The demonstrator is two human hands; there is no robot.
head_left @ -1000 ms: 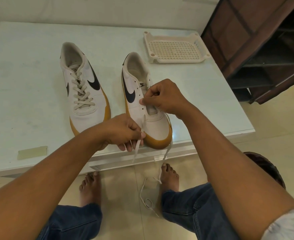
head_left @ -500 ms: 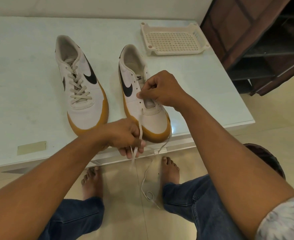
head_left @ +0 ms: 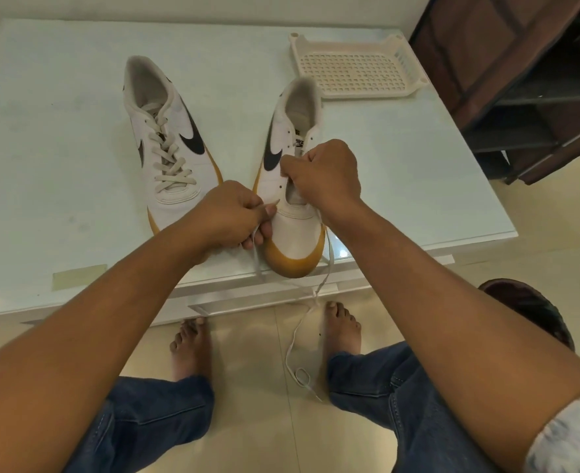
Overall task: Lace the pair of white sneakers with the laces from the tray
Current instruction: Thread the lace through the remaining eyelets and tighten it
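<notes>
Two white sneakers with black swooshes and tan soles stand on the pale table [head_left: 60,138]. The left sneaker [head_left: 169,145] is laced. The right sneaker [head_left: 295,230] sits at the table's front edge with a white lace [head_left: 293,339] trailing over the edge down to the floor. My left hand [head_left: 229,216] pinches the lace's end beside the shoe's left eyelets. My right hand [head_left: 326,175] grips the shoe's upper at the tongue opening, covering the eyelets there. The cream tray [head_left: 357,68] holds no laces.
A dark brown shelf unit [head_left: 520,80] stands right of the table. A strip of tape [head_left: 78,276] lies on the front left of the table. My bare feet and blue-jeaned knees are on the tiled floor below.
My left hand has risen from below the table's edge up to the shoe's left eyelets, bringing the lace end with it. My right hand has stayed on the upper.
</notes>
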